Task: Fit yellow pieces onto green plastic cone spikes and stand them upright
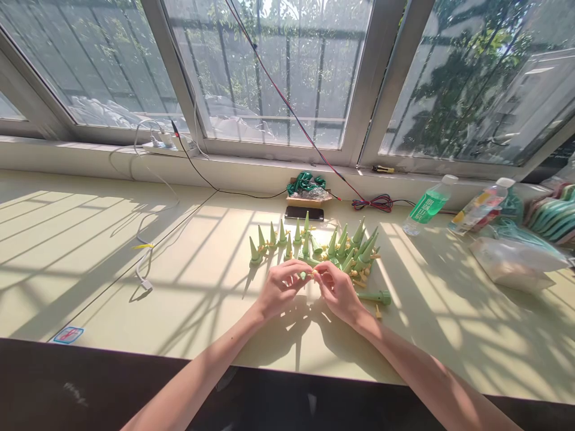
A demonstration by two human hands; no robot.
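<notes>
My left hand [282,286] and my right hand [335,286] meet over the near side of a group of green cones. Between the fingers of my left hand shows the tip of a green cone [303,276]. My right fingertips pinch a small yellowish piece [314,273] against it. Behind both hands, several green cones [281,232] stand upright in a loose row. To the right, more green cones [359,233] lean close together among small yellowish pieces [359,280]. A green rod-like part with a wider end [381,297] lies beside my right wrist, near one loose yellowish piece [378,312].
Behind the cones lie a black phone [304,214] and a small box [309,194] with green material. At right stand two bottles [426,206] and a plastic bag [510,263]. A white cable [146,281] lies left; a power strip [164,143] sits on the sill.
</notes>
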